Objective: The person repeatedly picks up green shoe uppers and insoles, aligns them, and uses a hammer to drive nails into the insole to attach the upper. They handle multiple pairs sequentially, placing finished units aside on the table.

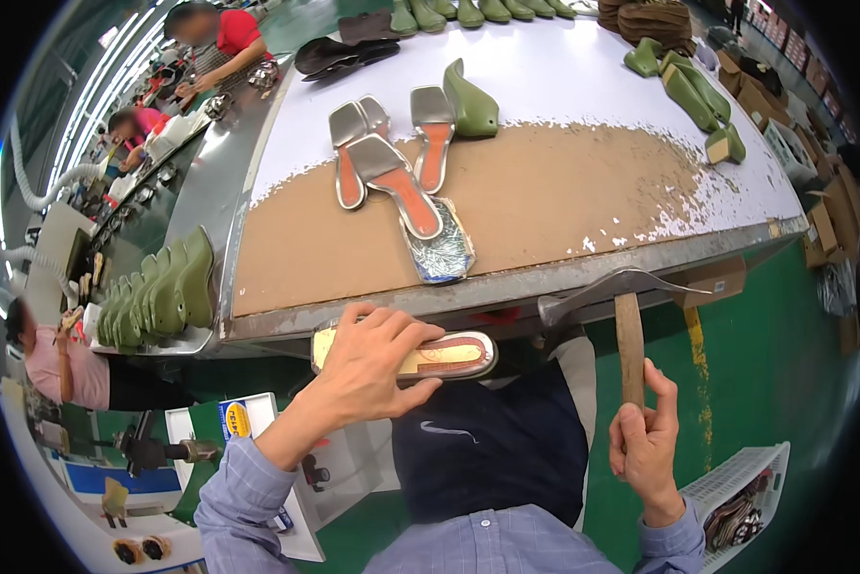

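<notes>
My left hand (368, 368) is wrapped over a shoe (463, 354) turned sole side up, just above my lap at the table's near edge. The sole has a pale yellow part and a reddish-brown part; my palm hides some of it. In my right hand (648, 440) is a hammer (630, 349), gripped low on its wooden handle. Its long curved metal head is raised, apart from the shoe. Several silver slide sandals (396, 177) with orange-brown insoles lie ahead on the table, one partly over a tape-wrapped pad (439, 253).
The worktable (564, 177) has a worn brown top and a metal edge. Green shoe lasts (473, 100) stand on it, with more on a tray (162, 297) at left. A white basket (736, 502) sits low at right. Co-workers (234, 38) sit along the left.
</notes>
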Available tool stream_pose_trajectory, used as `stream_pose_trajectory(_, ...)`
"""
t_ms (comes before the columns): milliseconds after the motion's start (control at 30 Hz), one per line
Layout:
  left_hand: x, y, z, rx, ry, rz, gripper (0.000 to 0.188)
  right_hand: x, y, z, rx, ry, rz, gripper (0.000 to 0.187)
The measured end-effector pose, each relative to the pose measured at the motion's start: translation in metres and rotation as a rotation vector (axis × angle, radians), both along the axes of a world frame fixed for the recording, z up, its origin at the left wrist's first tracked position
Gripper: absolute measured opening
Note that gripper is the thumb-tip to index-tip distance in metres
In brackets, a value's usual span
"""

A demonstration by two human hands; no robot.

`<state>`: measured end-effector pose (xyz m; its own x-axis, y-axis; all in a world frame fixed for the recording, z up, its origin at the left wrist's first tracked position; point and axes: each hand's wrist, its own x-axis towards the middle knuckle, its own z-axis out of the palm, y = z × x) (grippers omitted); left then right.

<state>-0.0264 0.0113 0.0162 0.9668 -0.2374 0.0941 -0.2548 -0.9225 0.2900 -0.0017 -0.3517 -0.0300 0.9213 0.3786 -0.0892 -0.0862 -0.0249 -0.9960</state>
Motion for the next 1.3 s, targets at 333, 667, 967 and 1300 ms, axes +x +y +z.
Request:
stream_pose_trajectory(333,-0.002,-0.002,-0.003,0.046,-0.022,-0.018,0.052,-0.009,0.002,0.006,-0.299,-0.518,0.064,0.058)
stream_pose_trajectory(667,-0.001,0.002,-0.013,0.099,-0.111,-0.038,0.05,-0.012,0.028,0.036,-0.458,-0.598,0.165,0.042)
stream_pose_trajectory(967,-0.001,0.002,-0.012,0.081,-0.097,-0.061,0.048,-0.025,-0.003,0.041,0.129,-0.718,-0.253,0.052)
stream_pose_trajectory(1300,-0.005,0.006,-0.014,0.077,-0.109,-0.062,0.046,-0.007,-0.001,0.025,-0.057,-0.855,-0.281,0.063)
